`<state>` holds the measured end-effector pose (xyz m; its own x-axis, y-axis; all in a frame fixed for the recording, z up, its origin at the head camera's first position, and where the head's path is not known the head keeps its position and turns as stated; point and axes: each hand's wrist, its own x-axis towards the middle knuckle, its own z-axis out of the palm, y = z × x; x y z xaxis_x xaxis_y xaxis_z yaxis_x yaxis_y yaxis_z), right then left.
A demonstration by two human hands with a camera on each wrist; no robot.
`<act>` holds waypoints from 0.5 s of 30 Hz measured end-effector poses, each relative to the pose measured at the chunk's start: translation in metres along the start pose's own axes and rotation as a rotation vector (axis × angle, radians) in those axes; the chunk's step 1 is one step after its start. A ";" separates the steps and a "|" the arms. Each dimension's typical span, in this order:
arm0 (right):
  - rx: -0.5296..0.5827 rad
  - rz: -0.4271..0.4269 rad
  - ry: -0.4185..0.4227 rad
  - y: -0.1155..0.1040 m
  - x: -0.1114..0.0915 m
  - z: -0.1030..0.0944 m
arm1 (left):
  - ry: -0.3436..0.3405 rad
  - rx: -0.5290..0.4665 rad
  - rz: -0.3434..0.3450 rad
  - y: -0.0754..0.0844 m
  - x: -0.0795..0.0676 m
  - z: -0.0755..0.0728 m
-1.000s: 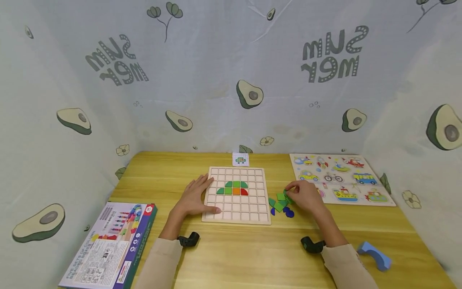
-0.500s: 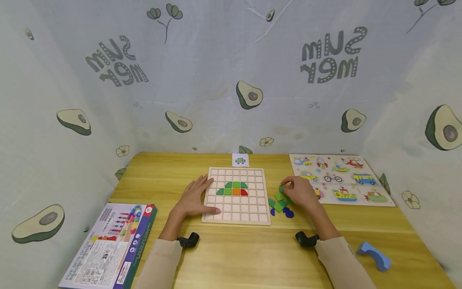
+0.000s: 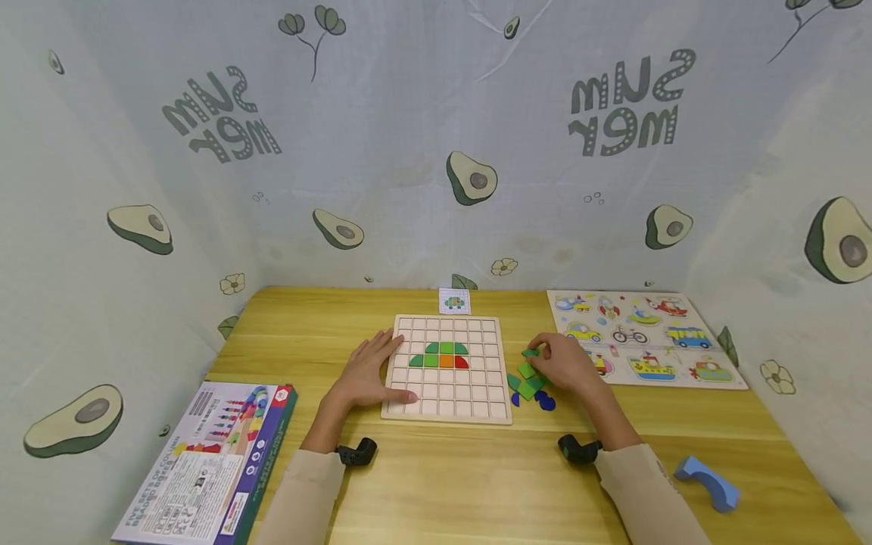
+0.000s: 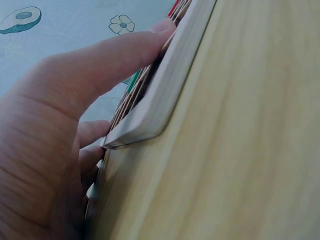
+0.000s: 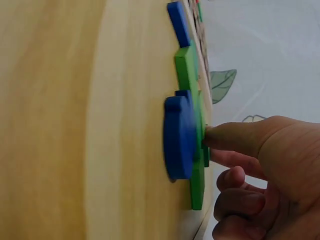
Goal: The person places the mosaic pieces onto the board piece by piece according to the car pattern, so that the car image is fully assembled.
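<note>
A wooden grid board (image 3: 470, 393) lies in the middle of the table. Set in its cells are green pieces (image 3: 446, 347), an orange square (image 3: 446, 361) and a red quarter-round piece (image 3: 461, 363). My left hand (image 3: 364, 372) rests on the board's left side, fingers spread along the edge. In the left wrist view its thumb (image 4: 145, 45) lies over the board's rim. Right of the board my right hand (image 3: 567, 365) pinches a dark green piece (image 3: 529, 353), partly hidden by the fingertips. Loose green squares (image 3: 527, 390) and blue round pieces (image 3: 546, 403) lie just below that hand.
A small pattern card (image 3: 454, 301) lies behind the board. A vehicle puzzle board (image 3: 633, 333) sits at the back right, partly behind my right hand. A boxed toy set (image 3: 204, 462) lies at the left, and a blue arch block (image 3: 708, 482) at the right.
My right hand has moved slightly left and away from me over the loose pieces, and the dark green piece at its fingertips now shows flatter. My left hand has stayed on the board.
</note>
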<state>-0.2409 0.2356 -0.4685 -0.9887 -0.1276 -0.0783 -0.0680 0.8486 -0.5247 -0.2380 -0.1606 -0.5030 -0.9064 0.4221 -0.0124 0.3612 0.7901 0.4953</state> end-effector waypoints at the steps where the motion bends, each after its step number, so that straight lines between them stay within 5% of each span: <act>1: -0.004 -0.001 0.008 0.000 0.000 0.000 | 0.000 0.003 -0.003 0.000 0.001 0.000; 15: 0.012 -0.029 -0.011 -0.003 -0.001 0.001 | 0.000 -0.010 -0.014 0.002 0.000 -0.001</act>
<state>-0.2397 0.2327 -0.4677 -0.9849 -0.1574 -0.0725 -0.0945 0.8385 -0.5367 -0.2372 -0.1596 -0.5008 -0.9112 0.4116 -0.0194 0.3467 0.7913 0.5037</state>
